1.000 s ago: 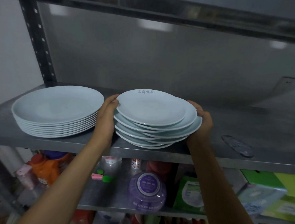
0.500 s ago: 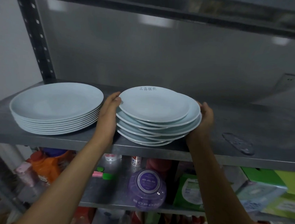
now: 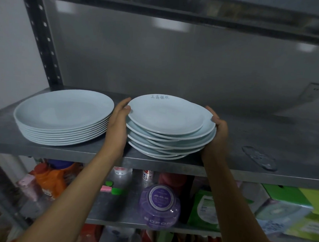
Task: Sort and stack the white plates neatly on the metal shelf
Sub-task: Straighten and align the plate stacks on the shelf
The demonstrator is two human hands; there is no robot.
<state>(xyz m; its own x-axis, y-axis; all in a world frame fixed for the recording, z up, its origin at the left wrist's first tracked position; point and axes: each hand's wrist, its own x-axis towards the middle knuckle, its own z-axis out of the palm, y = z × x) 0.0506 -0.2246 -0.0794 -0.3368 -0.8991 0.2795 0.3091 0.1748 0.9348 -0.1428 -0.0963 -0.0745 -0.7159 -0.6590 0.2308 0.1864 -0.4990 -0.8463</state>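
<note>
While both my arms reach up, the metal shelf (image 3: pixel 245 135) carries two piles of white plates. On its left part sits the even stack (image 3: pixel 63 116), its rims lined up, untouched. Just beside it to the right is the uneven stack (image 3: pixel 169 126), smaller plates lying askew, the top one printed with blue characters at its far rim. My left hand (image 3: pixel 118 122) presses flat against that pile's left side, fingers (image 3: pixel 123 103) stretched out; my right hand (image 3: pixel 218 130) cups its right side, thumb on the rim. Below, a purple jar (image 3: pixel 159 206) stands on the lower shelf.
</note>
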